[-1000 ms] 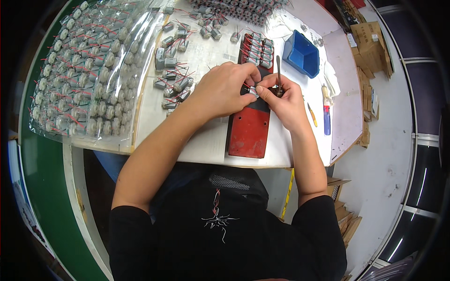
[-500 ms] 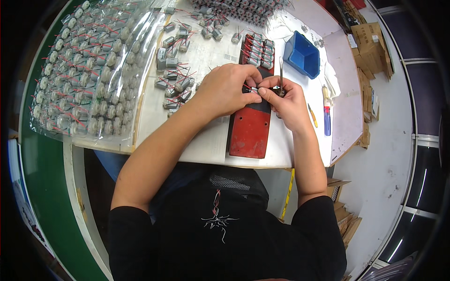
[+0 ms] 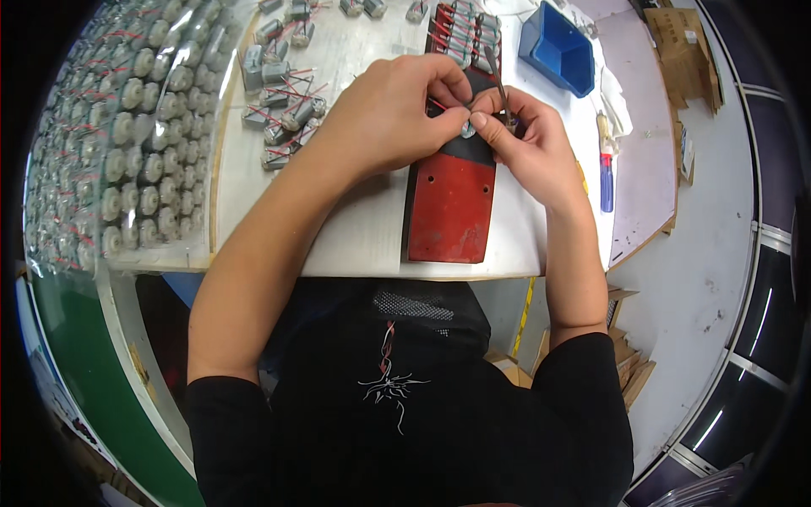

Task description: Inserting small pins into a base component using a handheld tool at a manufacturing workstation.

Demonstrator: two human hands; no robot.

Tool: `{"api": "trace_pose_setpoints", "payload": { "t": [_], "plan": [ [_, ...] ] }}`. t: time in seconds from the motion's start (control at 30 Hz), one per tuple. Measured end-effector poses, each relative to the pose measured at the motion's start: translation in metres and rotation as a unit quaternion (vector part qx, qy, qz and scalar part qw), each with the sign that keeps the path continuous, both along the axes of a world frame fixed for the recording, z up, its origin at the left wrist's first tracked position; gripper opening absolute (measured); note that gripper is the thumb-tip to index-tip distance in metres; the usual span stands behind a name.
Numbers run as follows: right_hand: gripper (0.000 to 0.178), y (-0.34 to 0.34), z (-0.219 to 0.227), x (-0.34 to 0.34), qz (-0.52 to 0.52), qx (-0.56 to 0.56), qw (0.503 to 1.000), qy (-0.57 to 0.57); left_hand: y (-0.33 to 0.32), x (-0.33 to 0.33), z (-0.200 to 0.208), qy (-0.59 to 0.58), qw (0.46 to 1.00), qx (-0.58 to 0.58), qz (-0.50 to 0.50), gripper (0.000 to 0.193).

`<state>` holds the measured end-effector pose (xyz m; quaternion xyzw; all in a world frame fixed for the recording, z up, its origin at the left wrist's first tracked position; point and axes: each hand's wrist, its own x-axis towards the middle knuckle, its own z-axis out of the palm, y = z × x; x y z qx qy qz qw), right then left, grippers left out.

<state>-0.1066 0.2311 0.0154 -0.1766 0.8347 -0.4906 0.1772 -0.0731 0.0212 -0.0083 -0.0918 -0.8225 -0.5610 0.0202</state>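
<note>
Fingertips of my left hand (image 3: 384, 114) and my right hand (image 3: 534, 144) meet over the black middle of a long red and black block (image 3: 449, 211). Both hands are closed in a pinch on a small silvery part (image 3: 468, 130), mostly covered by the fingers; a bit of red wire shows beside it. It may be a small motor, but I cannot tell. A slim dark metal rod (image 3: 498, 80) stands up by my right index finger; its lower end is hidden. Just beyond my hands, small motors (image 3: 459, 38) with red wires sit in rows on the block's far end.
Loose grey motors (image 3: 274, 97) with red wires lie left of my hands. Farther left are clear plastic trays (image 3: 156, 127) of many motors. A blue bin (image 3: 557, 51) stands at the right, with a blue-handled screwdriver (image 3: 606, 182) nearer me. Cardboard boxes (image 3: 680, 51) lie beyond the table.
The view has shifted, so the table and block sit higher and look larger. My hands keep their pinch over the block, with the silvery part between the fingertips.
</note>
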Motion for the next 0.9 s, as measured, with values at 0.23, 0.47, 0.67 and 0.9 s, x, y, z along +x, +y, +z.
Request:
{"api": "trace_pose_setpoints", "payload": {
  "t": [0.23, 0.47, 0.67, 0.9],
  "plan": [
    [0.017, 0.002, 0.002, 0.0, 0.024, 0.016, 0.999, 0.022, 0.001, 0.003, -0.009, 0.04, 0.999, 0.017, -0.02, 0.024],
    [0.017, 0.002, -0.003, 0.003, 0.0, -0.026, 1.0, 0.012, 0.005, 0.007, -0.006, 0.039, 0.999, -0.01, -0.015, 0.032],
    [0.019, 0.007, -0.01, 0.004, -0.019, -0.041, 0.998, 0.035, 0.005, 0.006, -0.007, 0.065, 0.997, -0.03, -0.012, 0.028],
    [0.017, 0.022, 0.017, 0.003, -0.005, 0.01, 0.999, 0.04, 0.003, 0.003, -0.002, 0.059, 0.997, -0.041, -0.024, 0.024]
  ]
}}
